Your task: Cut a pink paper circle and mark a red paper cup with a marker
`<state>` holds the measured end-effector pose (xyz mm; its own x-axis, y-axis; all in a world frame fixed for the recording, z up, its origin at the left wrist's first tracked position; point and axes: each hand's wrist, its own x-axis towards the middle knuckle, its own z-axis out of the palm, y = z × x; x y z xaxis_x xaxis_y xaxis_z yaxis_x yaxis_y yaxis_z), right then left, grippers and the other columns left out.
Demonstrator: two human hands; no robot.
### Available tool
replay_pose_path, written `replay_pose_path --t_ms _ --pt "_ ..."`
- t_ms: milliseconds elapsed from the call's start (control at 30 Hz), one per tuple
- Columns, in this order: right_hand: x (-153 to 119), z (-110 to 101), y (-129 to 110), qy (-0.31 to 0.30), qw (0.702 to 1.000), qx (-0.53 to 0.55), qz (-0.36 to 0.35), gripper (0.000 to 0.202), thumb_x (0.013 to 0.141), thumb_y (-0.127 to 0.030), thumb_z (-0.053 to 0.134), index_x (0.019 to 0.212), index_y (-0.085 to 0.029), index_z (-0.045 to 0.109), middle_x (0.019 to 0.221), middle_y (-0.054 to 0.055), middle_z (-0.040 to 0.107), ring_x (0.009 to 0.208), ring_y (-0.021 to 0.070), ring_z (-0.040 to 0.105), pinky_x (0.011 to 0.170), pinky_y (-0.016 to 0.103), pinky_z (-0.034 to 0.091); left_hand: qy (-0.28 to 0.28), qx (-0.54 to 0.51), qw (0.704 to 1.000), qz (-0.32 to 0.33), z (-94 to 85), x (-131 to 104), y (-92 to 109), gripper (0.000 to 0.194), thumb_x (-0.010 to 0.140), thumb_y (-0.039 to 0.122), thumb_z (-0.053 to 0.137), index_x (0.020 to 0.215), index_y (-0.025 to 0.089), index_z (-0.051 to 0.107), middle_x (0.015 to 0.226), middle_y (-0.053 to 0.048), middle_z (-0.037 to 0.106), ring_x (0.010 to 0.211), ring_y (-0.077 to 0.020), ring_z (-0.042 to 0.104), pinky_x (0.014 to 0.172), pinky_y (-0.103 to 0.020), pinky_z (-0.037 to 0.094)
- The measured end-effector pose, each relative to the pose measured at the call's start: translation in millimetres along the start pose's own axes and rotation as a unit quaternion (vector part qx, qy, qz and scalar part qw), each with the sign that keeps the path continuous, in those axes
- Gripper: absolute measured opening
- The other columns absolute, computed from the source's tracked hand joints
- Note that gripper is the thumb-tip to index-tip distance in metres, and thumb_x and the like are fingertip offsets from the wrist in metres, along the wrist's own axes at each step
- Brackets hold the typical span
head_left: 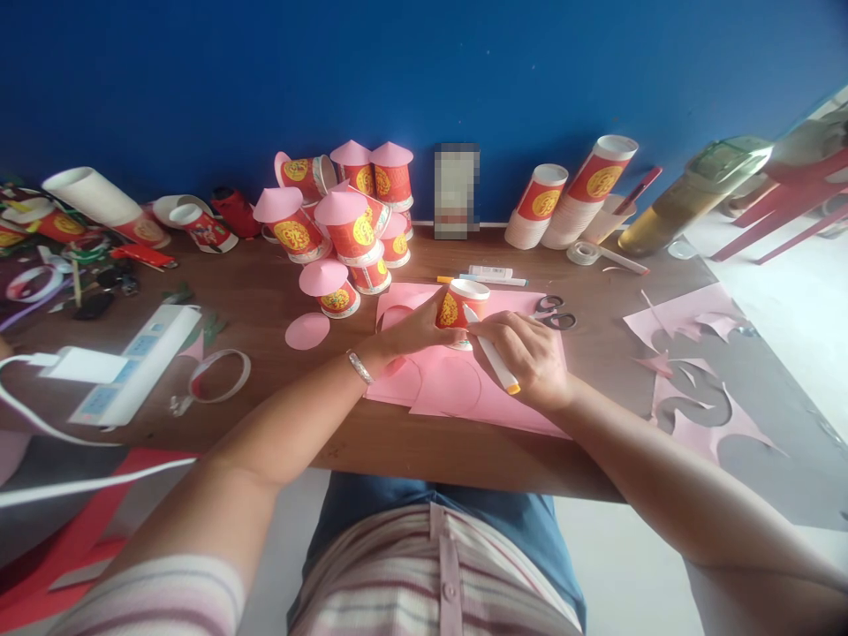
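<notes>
My left hand [424, 329] is wrapped round a red paper cup [472, 305] with a gold pattern, its white rim facing up. In my right hand [526, 353] is a white marker [491, 358] with an orange end. Its upper tip points at the side of the cup; whether it touches cannot be made out. Beneath both hands lie pink paper sheets [450, 384] with round outlines on them. Just right of the cup, black-handled scissors [556, 314] are partly hidden by my right hand. More markers [490, 272] rest behind the cup.
Cups with pink cone tops [344, 221] cluster at the back left, near a pink paper disc [308, 331]. Stacked cups [576, 208] lean at the back right beside a tape roll [584, 254]. Paper scraps [712, 424] lie right; a power strip [136, 367] and tape [220, 375] lie left.
</notes>
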<state>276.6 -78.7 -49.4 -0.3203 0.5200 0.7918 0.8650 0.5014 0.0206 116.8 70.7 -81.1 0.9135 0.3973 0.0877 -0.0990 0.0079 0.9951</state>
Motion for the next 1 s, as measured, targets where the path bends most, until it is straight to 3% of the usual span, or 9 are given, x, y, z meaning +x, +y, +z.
replay_pose_path --t_ms 200,533,700,833,1000 --pt "-1.3 2.4 0.1 0.001 1.000 0.002 0.002 0.026 0.101 -0.006 0.057 0.123 -0.019 0.063 0.088 0.004 0.069 0.073 0.0185 0.065 0.063 0.030 0.050 0.000 0.001 1.000 -0.004 0.7 -0.2 0.3 0.076 0.070 0.047 0.096 0.131 0.021 0.059 0.115 -0.009 0.066 0.100 -0.0234 0.062 0.079 -0.031 0.053" --pt "-6.0 3.5 -2.9 -0.022 0.999 0.019 0.017 0.025 0.102 -0.007 0.056 0.121 -0.021 0.062 0.086 0.002 0.071 0.069 0.0167 0.066 0.058 0.030 0.048 0.029 0.031 0.999 -0.032 0.2 -5.1 0.7 0.062 0.081 0.038 0.088 0.133 0.021 0.058 0.110 -0.007 0.067 0.103 -0.0232 0.063 0.080 -0.031 0.054" --pt "-6.6 4.3 -4.0 -0.023 0.999 0.035 0.019 0.026 0.100 -0.007 0.057 0.122 -0.019 0.063 0.086 0.004 0.072 0.067 0.0172 0.066 0.059 0.031 0.050 0.040 0.036 0.998 -0.023 0.5 -5.3 1.4 0.059 0.078 0.039 0.089 0.126 0.020 0.060 0.100 -0.004 0.066 0.095 -0.0210 0.063 0.078 -0.031 0.054" --pt "-6.1 3.6 -4.2 -0.028 0.998 0.044 0.021 0.032 0.098 -0.005 0.057 0.126 -0.019 0.064 0.088 0.004 0.073 0.067 0.0175 0.066 0.058 0.030 0.050 0.028 0.022 0.999 -0.009 1.8 -4.9 4.4 0.051 0.081 0.037 0.086 0.122 0.020 0.061 0.106 -0.006 0.067 0.099 -0.0217 0.063 0.080 -0.032 0.054" --pt "-6.9 4.3 -3.2 -0.032 0.998 0.041 0.022 0.030 0.098 -0.006 0.056 0.124 -0.020 0.064 0.087 0.004 0.072 0.068 0.0175 0.066 0.060 0.030 0.051 0.039 0.002 0.999 -0.030 2.1 -5.6 6.5 0.055 0.078 0.036 0.087 0.123 0.021 0.061 0.105 -0.005 0.065 0.096 -0.0206 0.063 0.077 -0.030 0.053"
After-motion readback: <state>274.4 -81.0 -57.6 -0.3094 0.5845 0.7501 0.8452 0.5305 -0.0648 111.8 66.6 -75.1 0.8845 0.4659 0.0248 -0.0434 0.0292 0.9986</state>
